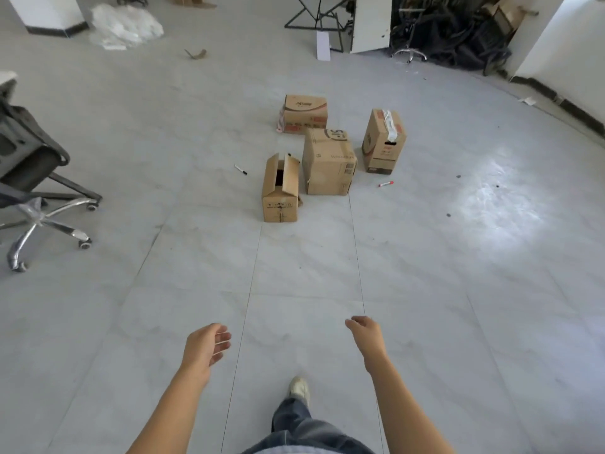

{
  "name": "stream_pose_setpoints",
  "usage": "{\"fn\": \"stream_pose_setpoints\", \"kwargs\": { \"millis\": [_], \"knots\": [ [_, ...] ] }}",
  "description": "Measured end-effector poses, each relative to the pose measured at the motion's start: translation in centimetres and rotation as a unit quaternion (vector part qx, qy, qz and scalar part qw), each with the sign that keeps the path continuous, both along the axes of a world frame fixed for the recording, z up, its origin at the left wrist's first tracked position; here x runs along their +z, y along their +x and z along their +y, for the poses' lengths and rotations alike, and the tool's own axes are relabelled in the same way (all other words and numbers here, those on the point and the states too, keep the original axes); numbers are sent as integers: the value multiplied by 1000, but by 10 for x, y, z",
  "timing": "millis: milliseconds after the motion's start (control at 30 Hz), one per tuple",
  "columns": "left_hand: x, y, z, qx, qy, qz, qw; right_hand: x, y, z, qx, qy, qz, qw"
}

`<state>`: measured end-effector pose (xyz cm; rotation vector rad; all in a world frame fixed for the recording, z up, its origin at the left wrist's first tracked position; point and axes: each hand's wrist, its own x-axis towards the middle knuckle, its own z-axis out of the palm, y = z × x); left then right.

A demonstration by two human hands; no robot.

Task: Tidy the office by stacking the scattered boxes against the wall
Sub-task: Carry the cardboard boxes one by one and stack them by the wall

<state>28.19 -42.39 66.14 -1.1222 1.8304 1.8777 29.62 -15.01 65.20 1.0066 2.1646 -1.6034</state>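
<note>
Several cardboard boxes stand scattered on the grey tile floor ahead. Nearest is a small box with open top flaps (281, 193). Right behind it sits a bigger closed box (329, 162). A taped upright box (383, 141) stands to the right, and a printed low box (305, 114) lies farthest back. My left hand (205, 347) and my right hand (366, 332) hang in front of me, well short of the boxes, fingers loosely curled and holding nothing.
A grey office chair (36, 178) stands at the left. A black marker (240, 169) and a red marker (386, 184) lie by the boxes. Plastic wrap (126, 26), a white panel (371, 22) and a chair-part pile (455, 31) line the back. A white wall (563, 50) runs along the right.
</note>
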Motion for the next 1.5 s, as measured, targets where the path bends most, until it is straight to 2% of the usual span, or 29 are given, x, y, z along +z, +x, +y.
{"fn": "stream_pose_setpoints", "kwargs": {
  "millis": [133,200,433,567,800,933,1133,1300,1500],
  "knots": [
    [21,-94,10,31,-5,52,998,20,-104,18,9,-8,40,999],
    [26,-129,18,38,-4,58,998,23,-142,25,15,-13,32,999],
    [-1,-236,47,23,6,3,1000,-1,-229,41,7,-8,-22,1000],
    [-9,-343,54,13,13,5,1000,-5,-323,58,-18,15,-11,1000],
    [16,-535,73,-5,25,61,998,19,-481,78,-64,21,17,998],
    [11,-587,111,-51,25,31,998,17,-514,93,-77,16,-14,997],
    [-20,-656,171,-124,20,-37,991,-10,-557,142,-157,27,-66,985],
    [-21,-754,234,-128,11,-12,992,-25,-653,215,-179,27,-56,982],
    [-13,-854,322,-122,2,-9,993,-8,-773,299,-162,32,-11,986]
  ]
}}
